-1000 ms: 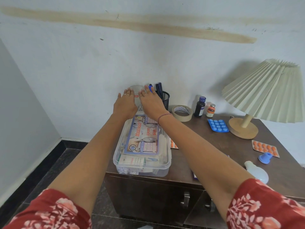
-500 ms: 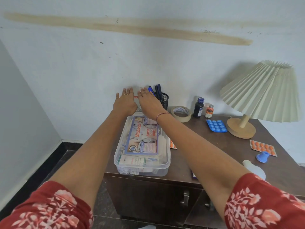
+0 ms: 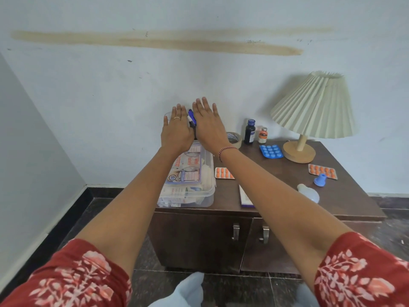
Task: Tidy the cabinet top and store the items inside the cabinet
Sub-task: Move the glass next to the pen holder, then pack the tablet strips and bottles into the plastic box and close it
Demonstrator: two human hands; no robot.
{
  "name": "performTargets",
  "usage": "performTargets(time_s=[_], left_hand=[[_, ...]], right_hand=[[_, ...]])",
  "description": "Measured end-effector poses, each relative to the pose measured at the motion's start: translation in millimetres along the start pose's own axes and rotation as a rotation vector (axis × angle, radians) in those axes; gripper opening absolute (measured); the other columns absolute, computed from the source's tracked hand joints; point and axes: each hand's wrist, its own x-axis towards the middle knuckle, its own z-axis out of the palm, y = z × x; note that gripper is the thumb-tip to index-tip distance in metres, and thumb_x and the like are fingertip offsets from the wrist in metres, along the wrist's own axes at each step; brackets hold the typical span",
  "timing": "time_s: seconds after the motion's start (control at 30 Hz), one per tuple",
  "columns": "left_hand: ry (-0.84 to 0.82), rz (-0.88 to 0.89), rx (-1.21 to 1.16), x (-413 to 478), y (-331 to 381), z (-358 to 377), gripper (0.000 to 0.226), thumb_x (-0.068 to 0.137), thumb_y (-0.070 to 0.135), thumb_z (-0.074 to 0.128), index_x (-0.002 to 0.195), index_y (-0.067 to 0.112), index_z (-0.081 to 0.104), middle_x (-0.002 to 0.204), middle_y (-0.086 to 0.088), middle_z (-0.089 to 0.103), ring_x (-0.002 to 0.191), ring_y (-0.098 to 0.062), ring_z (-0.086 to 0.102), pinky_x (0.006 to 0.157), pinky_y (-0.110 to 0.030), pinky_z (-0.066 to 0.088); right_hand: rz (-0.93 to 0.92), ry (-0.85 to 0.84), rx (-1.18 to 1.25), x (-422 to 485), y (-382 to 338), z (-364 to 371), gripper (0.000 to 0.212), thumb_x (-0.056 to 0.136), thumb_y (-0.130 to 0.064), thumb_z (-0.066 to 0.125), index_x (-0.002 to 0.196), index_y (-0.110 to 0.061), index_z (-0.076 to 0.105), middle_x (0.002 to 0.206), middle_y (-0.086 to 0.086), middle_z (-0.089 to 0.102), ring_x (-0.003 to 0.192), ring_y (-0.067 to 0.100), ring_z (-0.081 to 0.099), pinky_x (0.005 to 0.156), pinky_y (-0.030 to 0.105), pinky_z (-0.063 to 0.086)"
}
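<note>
Now, left hand (image 3: 177, 129): flat, fingers straight, gripping nothing
right hand (image 3: 209, 125): flat alongside, likewise empty
pens (image 3: 191, 118): upright between both hands, at back-left of cabinet top (image 3: 276, 180); I reckon flanked for lifting

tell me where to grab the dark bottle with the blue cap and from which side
Grip the dark bottle round its straight body, coming from the front. It stands upright, the wall is behind it, and the small orange bottle sits close on its right.
</note>
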Motion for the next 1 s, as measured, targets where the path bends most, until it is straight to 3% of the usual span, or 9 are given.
performTargets(time_s=[0.47, 0.6, 0.67, 0.77, 0.87, 0.93, 0.97, 1.0], left_hand=[[-0.035, 0.038, -0.026, -64, 71, -4, 0.061, 0.099, 0.022, 0.029, 0.152, 0.003, 0.003, 0.16, -0.011, 0.002, 0.149, -0.021, 0.001, 0.12, -0.042, 0.003], [-0.087, -0.034, -0.071, -83, 80, 2, 0.063, 0.099, 0.025, 0.032, 0.151, 0.0, 0.005, 0.16, -0.015, 0.004, 0.149, -0.026, 0.005, 0.12, -0.043, 0.007], [-0.12, -0.078, -0.096, -92, 85, 9, 0.065, 0.098, 0.025, 0.036, 0.15, -0.001, 0.008, 0.159, -0.018, 0.009, 0.148, -0.028, 0.009, 0.119, -0.043, 0.013], [-0.122, -0.165, -0.107, -102, 89, 22, 0.061, 0.094, 0.021, 0.046, 0.146, -0.002, 0.024, 0.153, -0.02, 0.026, 0.142, -0.032, 0.027, 0.113, -0.042, 0.029], [-0.112, -0.176, -0.038, -108, 87, 35, 0.041, 0.091, 0.015, 0.053, 0.128, -0.001, 0.052, 0.132, -0.02, 0.053, 0.123, -0.033, 0.05, 0.095, -0.04, 0.046], [-0.099, -0.181, -0.004, -109, 84, 41, 0.028, 0.09, 0.012, 0.055, 0.115, 0.003, 0.062, 0.116, -0.017, 0.062, 0.108, -0.032, 0.06, 0.083, -0.037, 0.051], [-0.085, -0.182, 0.016, -108, 83, 43, 0.025, 0.09, 0.011, 0.056, 0.113, 0.004, 0.063, 0.112, -0.016, 0.064, 0.103, -0.031, 0.062, 0.081, -0.036, 0.051], [-0.074, -0.171, 0.045, -107, 82, 45, 0.024, 0.089, 0.01, 0.057, 0.111, 0.005, 0.064, 0.11, -0.016, 0.065, 0.101, -0.03, 0.063, 0.08, -0.035, 0.051]], right_hand=[[0.11, -0.058, 0.083, -84, 39, -35, 0.057, 0.098, -0.01, 0.035, 0.15, -0.003, 0.013, 0.159, 0.013, 0.012, 0.149, 0.025, 0.005, 0.121, 0.039, 0.002], [0.19, -0.106, 0.259, -100, 47, -43, 0.054, 0.097, -0.005, 0.035, 0.149, -0.002, 0.019, 0.158, 0.013, 0.018, 0.148, 0.025, 0.014, 0.121, 0.035, 0.011], [0.244, -0.094, 0.376, -105, 48, -44, 0.051, 0.097, -0.003, 0.036, 0.146, -0.001, 0.027, 0.154, 0.015, 0.029, 0.144, 0.026, 0.026, 0.117, 0.031, 0.02], [0.32, -0.103, 0.511, -107, 49, -41, 0.04, 0.095, -0.003, 0.038, 0.132, 0.005, 0.048, 0.138, 0.02, 0.051, 0.129, 0.032, 0.046, 0.108, 0.032, 0.031], [0.376, -0.177, 0.577, -98, 50, -30, 0.027, 0.095, -0.008, 0.044, 0.106, 0.003, 0.066, 0.115, 0.02, 0.064, 0.113, 0.03, 0.056, 0.097, 0.031, 0.04], [0.406, -0.221, 0.623, -89, 50, -22, 0.03, 0.094, -0.011, 0.048, 0.067, -0.012, 0.06, 0.078, 0.014, 0.06, 0.086, 0.022, 0.055, 0.075, 0.025, 0.041], [0.415, -0.237, 0.658, -85, 48, -17, 0.034, 0.094, -0.011, 0.05, 0.06, -0.015, 0.054, 0.068, 0.009, 0.054, 0.077, 0.018, 0.051, 0.069, 0.024, 0.038], [0.441, -0.252, 0.69, -80, 47, -12, 0.031, 0.093, -0.012, 0.052, 0.063, -0.009, 0.06, 0.068, 0.008, 0.054, 0.074, 0.018, 0.051, 0.069, 0.023, 0.038]])
